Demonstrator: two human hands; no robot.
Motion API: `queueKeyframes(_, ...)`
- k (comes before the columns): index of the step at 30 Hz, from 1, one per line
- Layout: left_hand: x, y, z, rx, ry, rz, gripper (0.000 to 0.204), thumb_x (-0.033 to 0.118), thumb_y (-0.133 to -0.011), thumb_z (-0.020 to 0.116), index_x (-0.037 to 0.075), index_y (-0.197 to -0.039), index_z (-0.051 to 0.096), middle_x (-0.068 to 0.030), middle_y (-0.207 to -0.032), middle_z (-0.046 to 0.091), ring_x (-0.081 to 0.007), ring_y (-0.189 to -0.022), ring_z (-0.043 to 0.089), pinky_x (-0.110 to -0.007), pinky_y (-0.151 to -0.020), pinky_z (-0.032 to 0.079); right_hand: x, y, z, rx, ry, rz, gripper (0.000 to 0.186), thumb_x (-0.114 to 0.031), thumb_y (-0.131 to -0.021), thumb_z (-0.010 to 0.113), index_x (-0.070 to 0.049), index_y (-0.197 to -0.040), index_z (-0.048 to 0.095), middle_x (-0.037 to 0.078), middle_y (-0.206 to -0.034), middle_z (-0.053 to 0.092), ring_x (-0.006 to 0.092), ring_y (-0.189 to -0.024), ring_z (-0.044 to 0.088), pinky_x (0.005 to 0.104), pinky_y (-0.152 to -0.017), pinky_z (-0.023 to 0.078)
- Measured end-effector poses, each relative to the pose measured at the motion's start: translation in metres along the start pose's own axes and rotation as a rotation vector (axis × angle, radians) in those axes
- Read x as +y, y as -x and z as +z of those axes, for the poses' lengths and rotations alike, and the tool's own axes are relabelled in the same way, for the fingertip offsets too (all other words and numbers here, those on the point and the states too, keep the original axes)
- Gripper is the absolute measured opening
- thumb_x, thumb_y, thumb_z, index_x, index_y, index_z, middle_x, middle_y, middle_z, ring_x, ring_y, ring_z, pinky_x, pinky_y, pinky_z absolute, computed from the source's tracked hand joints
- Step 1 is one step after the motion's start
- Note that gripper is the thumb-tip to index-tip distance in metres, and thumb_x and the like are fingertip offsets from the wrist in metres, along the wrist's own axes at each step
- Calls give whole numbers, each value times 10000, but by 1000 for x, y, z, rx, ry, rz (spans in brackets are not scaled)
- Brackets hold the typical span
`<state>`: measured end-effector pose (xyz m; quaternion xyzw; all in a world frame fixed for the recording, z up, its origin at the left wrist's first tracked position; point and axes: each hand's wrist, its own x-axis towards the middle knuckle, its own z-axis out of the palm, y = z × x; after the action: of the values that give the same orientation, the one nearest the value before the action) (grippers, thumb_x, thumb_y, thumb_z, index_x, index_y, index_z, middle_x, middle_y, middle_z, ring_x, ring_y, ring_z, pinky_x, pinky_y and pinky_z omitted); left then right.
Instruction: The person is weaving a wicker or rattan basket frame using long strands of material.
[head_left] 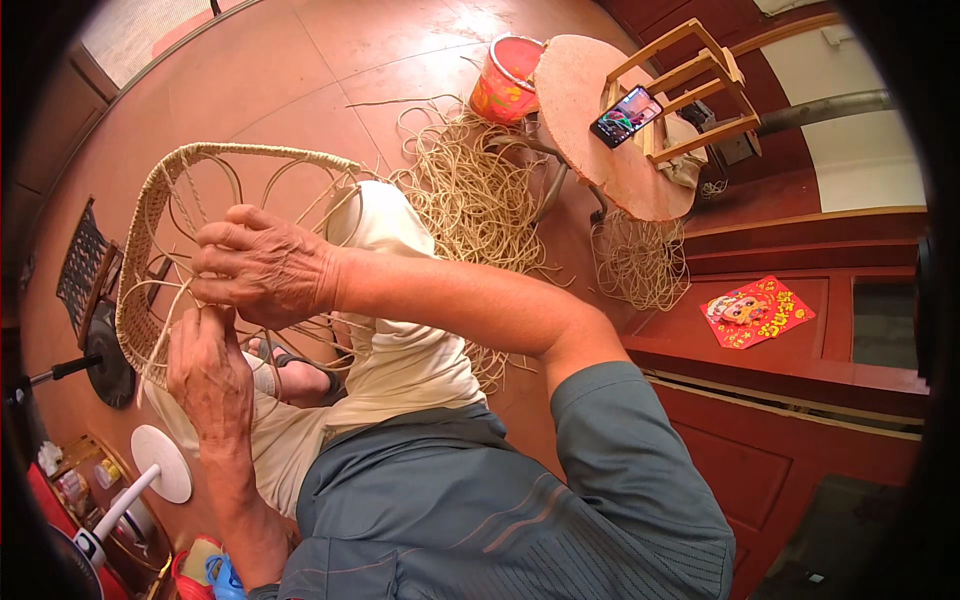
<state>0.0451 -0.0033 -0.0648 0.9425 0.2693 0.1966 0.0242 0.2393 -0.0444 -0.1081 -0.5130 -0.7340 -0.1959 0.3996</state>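
A woven basket (260,152) of pale cane, with a braided rim and loose looped strands, rests across my legs at the left. My right hand (262,265) reaches over it, fingers curled and closed on the strands at its near left side. Just below, my left hand (212,372) has its fingers pinched at a pale strand (160,340) beside the woven edge. The fingertips of both hands are close together and partly hidden, so exactly which strand each holds is unclear.
Tangled cane (460,190) lies on the floor by a red bucket (500,90). A round table (575,100) bears a wooden stool frame (690,100) and a phone (625,118). At right is a red cabinet (760,460); at lower left, a white round stand (170,470).
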Motion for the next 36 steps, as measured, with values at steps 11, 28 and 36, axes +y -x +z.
queueKeyframes(11, -30, 29, -64, -165, 1042, -487, 327, 262, -1186, 528, 75, -918, 541, 24, -808, 463, -61, -648, 421, -252, -568, 305, 40, -20, 11, -261, -224, -376, 181, -313, -1048, 633, -156, -1015, 549, 1, -865, 641, 258, -970, 659, 460, -1144, 442)
queueKeyframes(28, -98, 20, -34, 253, 164, -493, 414, 250, -1106, 688, -17, -1420, 641, -198, -1262, 751, -369, -1171, 707, -433, -1017, 526, 50, -66, -19, 92, -257, 104, 266, -254, -911, 848, -140, -1020, 634, 40, -797, 657, 286, -812, 652, 433, -930, 499)
queueKeyframes(36, -147, -18, -44, 276, 46, -321, 387, 123, -1027, 665, 86, -1411, 692, -189, -1213, 761, -410, -1137, 703, -485, -942, 559, 36, -65, -8, 89, -177, 188, 128, -215, -961, 811, -121, -991, 729, 56, -817, 676, 277, -821, 661, 419, -918, 530)
